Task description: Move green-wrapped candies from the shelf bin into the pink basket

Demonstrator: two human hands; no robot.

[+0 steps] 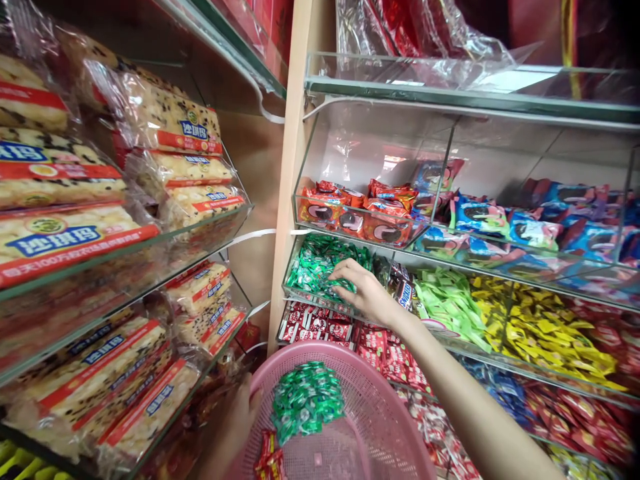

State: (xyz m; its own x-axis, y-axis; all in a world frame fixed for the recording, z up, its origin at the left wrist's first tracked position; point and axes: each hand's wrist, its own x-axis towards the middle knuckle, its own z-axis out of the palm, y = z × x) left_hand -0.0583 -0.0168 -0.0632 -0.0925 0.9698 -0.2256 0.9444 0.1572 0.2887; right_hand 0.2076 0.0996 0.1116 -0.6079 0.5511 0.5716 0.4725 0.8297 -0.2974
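Note:
Green-wrapped candies (320, 263) fill a clear shelf bin in the middle. Over their right side is my right hand (357, 290), its fingers apart and slightly curled, with nothing visible in them. A pink perforated basket (395, 413) is below, holding a pile of green-wrapped candies (307, 400) and a few red-and-yellow packets (270, 459). My left hand (243, 413) is at the basket's left rim, its fingers closed against it; part of the hand is dark and blurred.
Packaged pastries (65, 240) fill the slanted glass shelves at left. Red packets (385, 203) and blue packets (530, 223) lie in the bins above. Light green candies (450, 300) and yellow candies (555, 333) are to the right, and a wooden post (290, 153) separates the shelves.

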